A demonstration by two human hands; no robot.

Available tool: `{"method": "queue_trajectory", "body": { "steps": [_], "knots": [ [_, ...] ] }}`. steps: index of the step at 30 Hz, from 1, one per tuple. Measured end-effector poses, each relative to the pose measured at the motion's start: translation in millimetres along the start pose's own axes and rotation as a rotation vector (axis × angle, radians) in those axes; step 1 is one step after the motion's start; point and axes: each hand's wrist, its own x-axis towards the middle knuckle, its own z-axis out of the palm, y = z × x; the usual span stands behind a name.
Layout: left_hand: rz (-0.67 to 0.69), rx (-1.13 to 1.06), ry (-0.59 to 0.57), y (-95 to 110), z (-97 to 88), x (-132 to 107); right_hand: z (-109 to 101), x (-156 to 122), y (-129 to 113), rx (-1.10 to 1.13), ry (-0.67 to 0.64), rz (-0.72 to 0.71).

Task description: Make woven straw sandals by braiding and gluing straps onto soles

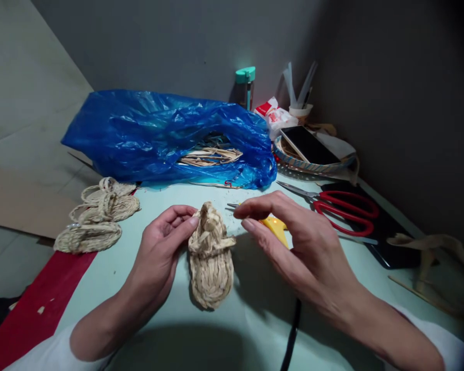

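A small woven straw sandal [211, 260] lies on the pale green table [170, 314], toe end pointing away from me. My left hand [160, 252] rests beside its left edge, thumb and fingertips pinching the toe part. My right hand [294, 242] hovers to the right of the sandal, index finger and thumb pinched together near the strap; what they hold is too small to make out. Under my right hand lies a yellow-handled tool [275, 226] with a metal tip.
Two finished straw sandals [96, 216] lie stacked at the left. A blue plastic bag [166, 136] with straw strips fills the back. Red-handled scissors [342, 208], a woven tray with a phone [309, 147], a teal bottle [245, 85] and a black cable [292, 335] surround the right side.
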Motion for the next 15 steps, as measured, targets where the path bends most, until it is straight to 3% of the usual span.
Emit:
{"method": "queue_trajectory", "body": {
  "steps": [4,8,11,15],
  "knots": [
    [-0.05,0.009,-0.032,-2,-2.3,4,0,1,-5,0.091,-0.14,0.096],
    [-0.053,0.037,-0.053,-5,-5.9,6,4,-3,-3,0.106,-0.241,0.102],
    [-0.031,0.167,-0.077,-7,-7.0,7,8,-5,1,0.079,-0.271,0.05],
    [0.096,0.41,-0.103,-6,-5.5,6,10,-5,3,0.062,-0.296,0.065]
  ]
}}
